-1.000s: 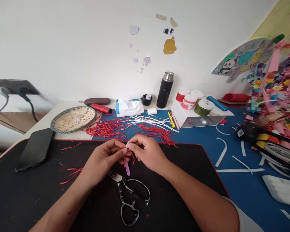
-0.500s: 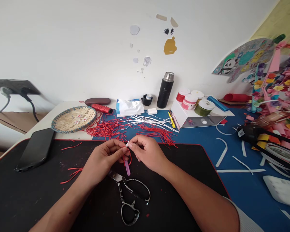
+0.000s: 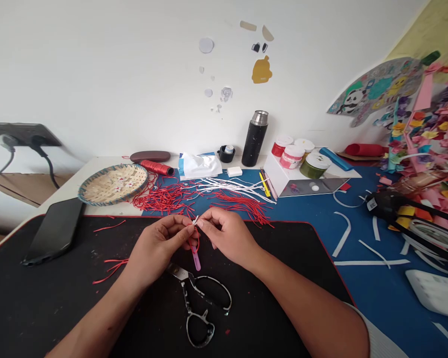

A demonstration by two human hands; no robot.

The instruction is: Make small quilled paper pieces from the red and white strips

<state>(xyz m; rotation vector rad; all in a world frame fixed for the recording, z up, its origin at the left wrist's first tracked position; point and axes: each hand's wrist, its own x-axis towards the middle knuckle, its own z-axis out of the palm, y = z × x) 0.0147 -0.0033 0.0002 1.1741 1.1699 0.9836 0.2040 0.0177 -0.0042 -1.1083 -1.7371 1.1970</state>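
Observation:
My left hand (image 3: 160, 243) and my right hand (image 3: 227, 233) meet fingertip to fingertip over the black mat (image 3: 59, 308). Both pinch one small piece: a white paper bit with a thin red strip (image 3: 197, 238) looping down from it. A pink stick (image 3: 196, 258) hangs below my left fingers. Steel scissors (image 3: 197, 303) lie shut on the mat just under the hands. Behind the hands lies a heap of red paper strips (image 3: 164, 199) and white strips (image 3: 235, 186).
A woven basket (image 3: 112, 184) and a phone (image 3: 56, 228) sit at the left. At the back stand a black flask (image 3: 254, 139), paint jars (image 3: 302, 156), a tissue pack (image 3: 199, 165) and a red thread spool (image 3: 157, 167). Paper crafts (image 3: 425, 124) and white strips (image 3: 343, 233) crowd the right.
The hands stay in place, working the small piece. The red strip's loop has drawn in tighter under the fingertips.

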